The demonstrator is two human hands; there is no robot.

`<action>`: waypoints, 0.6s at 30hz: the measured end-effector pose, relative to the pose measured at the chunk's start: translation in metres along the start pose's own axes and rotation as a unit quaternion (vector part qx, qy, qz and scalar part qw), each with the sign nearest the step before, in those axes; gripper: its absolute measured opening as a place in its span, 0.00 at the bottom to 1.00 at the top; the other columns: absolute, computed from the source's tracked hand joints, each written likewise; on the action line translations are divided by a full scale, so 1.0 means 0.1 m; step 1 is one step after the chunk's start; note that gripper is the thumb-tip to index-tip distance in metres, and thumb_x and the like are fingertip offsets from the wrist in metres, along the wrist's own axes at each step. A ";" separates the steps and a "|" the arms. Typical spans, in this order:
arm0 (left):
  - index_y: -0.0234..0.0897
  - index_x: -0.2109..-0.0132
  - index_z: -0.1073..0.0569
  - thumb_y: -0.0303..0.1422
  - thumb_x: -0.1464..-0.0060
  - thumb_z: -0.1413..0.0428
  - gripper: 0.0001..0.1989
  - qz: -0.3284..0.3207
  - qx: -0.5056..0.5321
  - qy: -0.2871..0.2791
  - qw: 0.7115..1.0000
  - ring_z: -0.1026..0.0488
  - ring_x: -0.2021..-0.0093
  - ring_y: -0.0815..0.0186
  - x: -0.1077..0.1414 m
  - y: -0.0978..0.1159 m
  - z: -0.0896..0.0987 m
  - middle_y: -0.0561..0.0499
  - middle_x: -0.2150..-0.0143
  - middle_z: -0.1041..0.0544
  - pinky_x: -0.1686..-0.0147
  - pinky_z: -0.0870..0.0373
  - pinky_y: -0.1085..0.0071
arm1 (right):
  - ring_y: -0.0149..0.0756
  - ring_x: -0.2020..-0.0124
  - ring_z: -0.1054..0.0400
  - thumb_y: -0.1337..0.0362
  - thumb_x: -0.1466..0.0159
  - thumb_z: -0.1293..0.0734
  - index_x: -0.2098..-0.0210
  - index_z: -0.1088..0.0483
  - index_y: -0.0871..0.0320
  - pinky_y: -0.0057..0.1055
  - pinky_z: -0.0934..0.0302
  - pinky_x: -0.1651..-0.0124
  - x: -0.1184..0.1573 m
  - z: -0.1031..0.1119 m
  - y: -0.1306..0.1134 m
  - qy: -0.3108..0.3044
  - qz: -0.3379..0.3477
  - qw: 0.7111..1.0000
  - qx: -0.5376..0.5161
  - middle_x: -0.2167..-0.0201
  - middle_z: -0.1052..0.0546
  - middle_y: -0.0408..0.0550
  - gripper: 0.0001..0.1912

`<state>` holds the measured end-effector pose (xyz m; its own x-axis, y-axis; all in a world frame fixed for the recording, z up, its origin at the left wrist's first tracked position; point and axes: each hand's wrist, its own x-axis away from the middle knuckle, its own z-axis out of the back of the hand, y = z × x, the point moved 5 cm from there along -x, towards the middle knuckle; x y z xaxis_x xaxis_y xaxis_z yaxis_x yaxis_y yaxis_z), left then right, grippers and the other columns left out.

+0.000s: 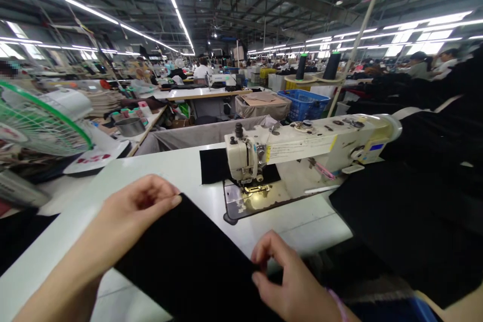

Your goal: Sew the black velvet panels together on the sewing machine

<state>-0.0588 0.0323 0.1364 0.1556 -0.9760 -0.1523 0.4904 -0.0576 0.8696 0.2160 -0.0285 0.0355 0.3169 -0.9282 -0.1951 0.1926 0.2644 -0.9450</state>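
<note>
Between my two hands a black fabric piece (196, 256) is held up over the pale sewing table (151, 181). My left hand (139, 206) pinches its upper corner between thumb and fingers. Lower down on the right, my right hand (279, 271) grips the same edge, fingertips closed on the cloth. Beyond them stands a white sewing machine (302, 146), its needle area lit over a worn metal plate (245, 206). Another black fabric piece (213, 166) lies behind and partly under the machine head.
A green-rimmed fan (45, 121) stands at the left. Dark cloth (400, 206) is heaped along the right side. Past the table are a blue basket (305, 103), a cloth-covered box (262, 103) and thread cones (332, 66). People sit farther back.
</note>
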 end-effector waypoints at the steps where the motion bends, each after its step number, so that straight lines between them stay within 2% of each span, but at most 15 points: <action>1: 0.40 0.73 0.27 0.42 0.61 0.34 0.14 -0.020 -0.036 -0.072 0.997 0.30 0.75 0.65 -0.12 0.03 -0.14 0.52 0.75 0.23 0.75 0.34 0.72 | 0.31 0.67 0.30 0.77 0.47 0.34 0.65 0.34 0.53 0.25 0.35 0.61 0.08 -0.08 0.03 -0.024 0.027 0.999 0.032 0.70 0.27 0.38 0.15; 3: 0.40 0.73 0.26 0.36 0.59 0.38 0.07 -0.064 -0.079 -0.167 0.981 0.32 0.76 0.65 -0.32 -0.02 -0.52 0.55 0.78 0.26 0.74 0.37 0.71 | 0.31 0.68 0.29 0.78 0.46 0.35 0.64 0.33 0.52 0.24 0.34 0.63 0.22 -0.22 0.10 -0.046 0.114 0.989 0.077 0.70 0.25 0.39 0.15; 5: 0.40 0.76 0.28 0.31 0.61 0.39 0.05 -0.075 -0.087 -0.179 0.977 0.33 0.76 0.66 -0.46 -0.18 -0.92 0.56 0.79 0.28 0.74 0.39 0.72 | 0.32 0.68 0.28 0.78 0.42 0.37 0.62 0.32 0.53 0.24 0.32 0.63 0.30 -0.28 0.21 -0.024 0.191 0.975 0.108 0.69 0.24 0.42 0.14; 7: 0.40 0.76 0.30 0.29 0.60 0.40 0.05 -0.080 -0.087 -0.177 0.977 0.35 0.76 0.67 -0.52 -0.36 -1.28 0.57 0.79 0.30 0.73 0.41 0.72 | 0.34 0.66 0.25 0.78 0.39 0.39 0.59 0.30 0.53 0.26 0.30 0.61 0.33 -0.26 0.32 0.009 0.222 0.965 0.139 0.67 0.23 0.45 0.15; 9: 0.40 0.76 0.31 0.29 0.59 0.41 0.05 -0.082 -0.083 -0.171 0.978 0.35 0.75 0.67 -0.51 -0.51 -1.51 0.57 0.78 0.30 0.73 0.40 0.71 | 0.36 0.62 0.24 0.78 0.38 0.40 0.54 0.30 0.53 0.28 0.28 0.58 0.34 -0.20 0.38 0.021 0.240 0.955 0.173 0.63 0.21 0.48 0.18; 11: 0.40 0.75 0.31 0.29 0.57 0.42 0.04 -0.083 -0.079 -0.165 0.980 0.34 0.74 0.66 -0.49 -0.58 -1.60 0.56 0.77 0.30 0.71 0.39 0.70 | 0.38 0.62 0.23 0.79 0.38 0.41 0.50 0.31 0.53 0.29 0.27 0.57 0.35 -0.13 0.37 0.015 0.265 0.943 0.200 0.62 0.19 0.49 0.21; 13: 0.40 0.75 0.31 0.28 0.57 0.44 0.03 -0.080 -0.077 -0.161 0.981 0.33 0.73 0.66 -0.48 -0.61 -1.60 0.55 0.76 0.29 0.69 0.37 0.70 | 0.39 0.65 0.22 0.78 0.37 0.40 0.49 0.32 0.53 0.29 0.27 0.60 0.35 -0.07 0.33 0.015 0.279 0.936 0.214 0.64 0.19 0.49 0.21; 18: 0.40 0.74 0.32 0.27 0.58 0.45 0.03 -0.051 -0.084 -0.150 0.984 0.33 0.74 0.66 -0.64 -0.64 -1.62 0.55 0.76 0.28 0.71 0.37 0.71 | 0.39 0.69 0.25 0.76 0.37 0.38 0.57 0.30 0.54 0.32 0.30 0.66 0.26 0.01 0.27 0.042 0.270 0.926 0.262 0.68 0.21 0.49 0.14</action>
<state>0.0384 0.1325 0.0145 -0.1490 -0.9866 -0.0671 0.6296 -0.1470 0.7629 0.2301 -0.0458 0.0053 0.4295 -0.6354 -0.6417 0.4582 0.7657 -0.4514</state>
